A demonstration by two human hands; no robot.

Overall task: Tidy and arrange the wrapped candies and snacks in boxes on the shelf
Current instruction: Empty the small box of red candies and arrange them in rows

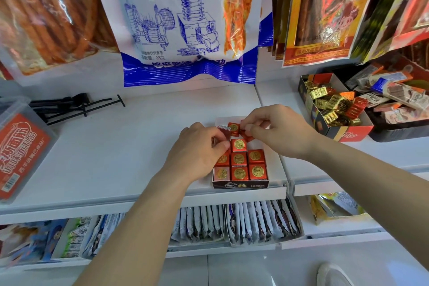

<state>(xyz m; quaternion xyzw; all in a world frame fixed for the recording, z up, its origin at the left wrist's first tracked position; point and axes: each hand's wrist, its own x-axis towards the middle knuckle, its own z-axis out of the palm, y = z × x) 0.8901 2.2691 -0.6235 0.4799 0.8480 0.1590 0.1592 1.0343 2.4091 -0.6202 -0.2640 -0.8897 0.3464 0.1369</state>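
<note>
A low dark candy box (241,184) sits near the front edge of the white shelf (130,146). Inside it, several red square candies (239,159) with gold seals stand in neat rows. My left hand (197,148) is at the box's left side, its fingers curled over a red candy (224,132) at the back left. My right hand (276,130) reaches in from the right and pinches a small red candy (246,134) over the back row.
A second box (355,133) with gold and red candies stands at the right, beside a dark tray of wrapped bars (394,100). A clear tub with a red label (21,148) sits at the left, black hooks (69,107) behind it. Snack bags hang above; packets fill the lower shelf.
</note>
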